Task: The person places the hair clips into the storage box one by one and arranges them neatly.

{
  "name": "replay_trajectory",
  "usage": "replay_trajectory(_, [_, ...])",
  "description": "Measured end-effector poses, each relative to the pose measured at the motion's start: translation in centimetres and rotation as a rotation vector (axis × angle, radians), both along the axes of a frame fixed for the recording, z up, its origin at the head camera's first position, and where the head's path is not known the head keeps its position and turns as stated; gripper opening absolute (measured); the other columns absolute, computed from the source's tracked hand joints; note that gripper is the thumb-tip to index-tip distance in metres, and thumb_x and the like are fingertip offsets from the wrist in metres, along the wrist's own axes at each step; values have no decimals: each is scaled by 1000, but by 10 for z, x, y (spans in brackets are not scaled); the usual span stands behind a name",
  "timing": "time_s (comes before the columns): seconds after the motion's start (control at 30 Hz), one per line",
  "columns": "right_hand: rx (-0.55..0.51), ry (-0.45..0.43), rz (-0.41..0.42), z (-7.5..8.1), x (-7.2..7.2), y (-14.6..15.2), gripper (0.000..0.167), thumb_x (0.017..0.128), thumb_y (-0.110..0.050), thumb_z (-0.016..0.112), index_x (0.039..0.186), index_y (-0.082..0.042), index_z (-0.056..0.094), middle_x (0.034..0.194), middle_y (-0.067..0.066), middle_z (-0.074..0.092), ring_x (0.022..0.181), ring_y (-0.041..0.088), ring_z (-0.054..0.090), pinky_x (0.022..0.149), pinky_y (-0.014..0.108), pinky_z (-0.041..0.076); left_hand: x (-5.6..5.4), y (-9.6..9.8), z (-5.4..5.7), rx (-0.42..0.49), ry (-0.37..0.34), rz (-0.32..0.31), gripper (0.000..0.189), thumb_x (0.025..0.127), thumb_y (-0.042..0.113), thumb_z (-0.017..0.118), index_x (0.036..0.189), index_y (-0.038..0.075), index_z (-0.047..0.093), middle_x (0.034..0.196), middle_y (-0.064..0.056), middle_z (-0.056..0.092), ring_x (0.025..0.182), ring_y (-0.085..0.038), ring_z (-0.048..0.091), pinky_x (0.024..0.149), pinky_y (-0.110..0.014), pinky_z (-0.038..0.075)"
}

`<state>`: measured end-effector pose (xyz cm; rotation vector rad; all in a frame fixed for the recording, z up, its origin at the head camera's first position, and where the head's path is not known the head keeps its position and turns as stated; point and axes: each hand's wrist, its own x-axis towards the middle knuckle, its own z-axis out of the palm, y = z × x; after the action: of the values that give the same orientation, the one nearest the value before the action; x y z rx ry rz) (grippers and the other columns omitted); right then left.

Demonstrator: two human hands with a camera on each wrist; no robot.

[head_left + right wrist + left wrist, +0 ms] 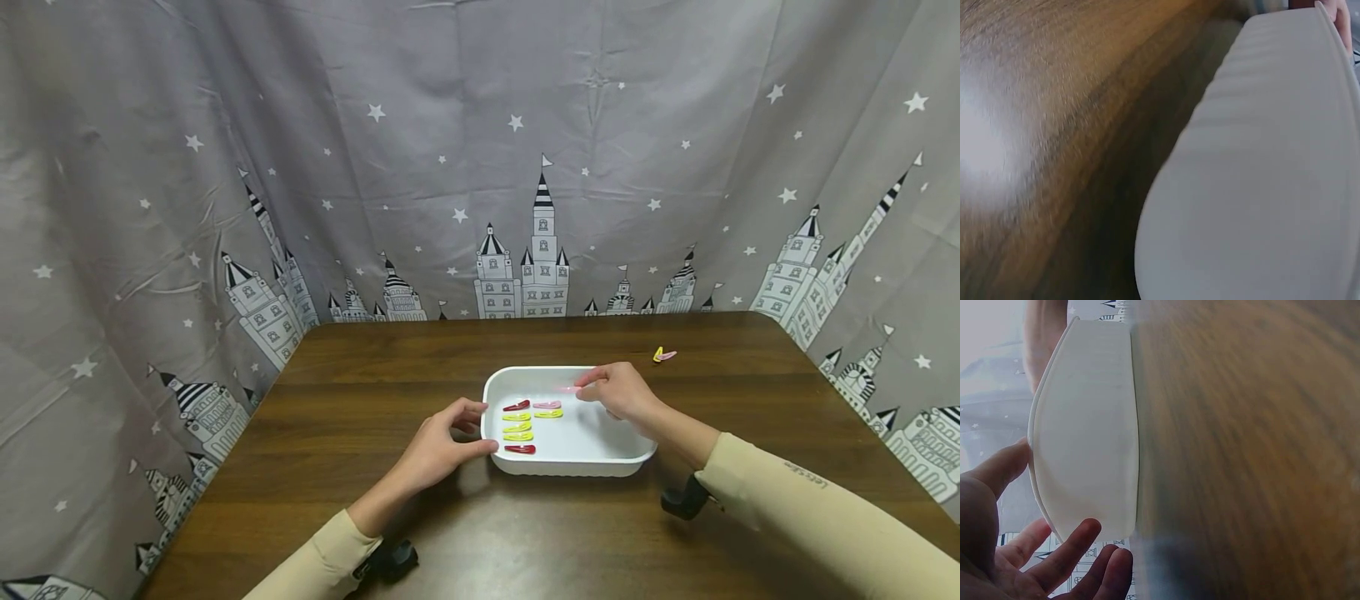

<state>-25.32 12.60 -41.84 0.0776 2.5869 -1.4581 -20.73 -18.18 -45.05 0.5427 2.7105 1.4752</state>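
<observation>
A white tray (592,450) sits on the table with snap hair clips inside its left part. Against its left end rests my left hand (442,446), thumb and fingers spread and touching the rim and outer wall. Over the tray's back part, my right hand (622,392) pinches a pink hair clip (567,389) between thumb and fingertips, close over the tray floor. Nearby lie a red clip (517,406), a pink clip (547,405), several yellow clips (517,427) and another red clip (521,449). The right wrist view shows only the tray's outer wall (1260,162) and the table beside it.
A yellow clip (657,354) and a pink clip (667,356) lie together on the wooden table (360,400), behind and right of the tray. A grey curtain (420,192) printed with castles and stars hangs behind the table's far edge.
</observation>
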Motion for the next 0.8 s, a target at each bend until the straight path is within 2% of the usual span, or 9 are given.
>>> replay_trajectory(0.07, [20, 2, 2, -3, 0, -3, 19, 91, -12, 69, 108, -9, 76, 76, 6, 56, 41, 13, 31, 43, 26, 24, 0, 0, 0, 0, -1, -1, 56, 78, 36, 86, 126, 15, 65, 110, 1, 73, 98, -17, 67, 89, -43, 51])
replay_trajectory(0.13, [31, 5, 3, -5, 0, -6, 18, 90, -13, 71, 107, -10, 77, 69, 3, 51, 41, 12, 31, 43, 25, 23, 0, 0, 0, -3, -3, -1, 57, 79, 36, 86, 126, 14, 65, 111, 0, 73, 98, -16, 67, 89, -43, 51])
replay_trajectory(0.27, [48, 28, 16, -12, 1, -9, 17, 87, -13, 74, 103, -10, 78, 79, 3, 61, 41, 8, 31, 43, 23, 24, 1, 0, 1, 3, -1, -3, 58, 79, 35, 86, 127, 12, 65, 113, -4, 73, 99, -18, 67, 90, -45, 51])
replay_trajectory(0.37, [56, 39, 44, -18, 1, -11, 15, 87, -10, 74, 101, -8, 78, 79, 4, 60, 42, 7, 30, 43, 22, 23, 2, 1, 3, 10, 3, -8, 58, 79, 35, 86, 127, 11, 65, 114, -7, 72, 100, -19, 68, 91, -47, 51])
replay_trajectory(0.47, [61, 43, 65, -21, 2, -11, 14, 88, -8, 72, 100, -6, 78, 75, 6, 55, 43, 8, 30, 43, 23, 22, 2, 2, 4, 15, 4, -12, 58, 79, 34, 86, 127, 10, 65, 114, -8, 72, 100, -20, 68, 91, -49, 51])
replay_trajectory(0.7, [71, 48, 73, -22, 1, -16, 12, 87, -6, 71, 97, -5, 79, 97, 10, 67, 54, 14, 35, 46, 24, 24, 3, 2, 4, 16, -3, -3, 58, 78, 33, 87, 126, 11, 65, 113, -5, 73, 100, -20, 68, 92, -49, 51])
replay_trajectory(0.8, [109, 78, 109, -22, 0, -18, 13, 84, -7, 74, 95, -5, 79, 92, 9, 68, 61, 16, 40, 50, 25, 28, 2, 1, 3, 13, -5, 1, 58, 78, 34, 86, 127, 11, 65, 113, -5, 73, 100, -19, 67, 92, -48, 50])
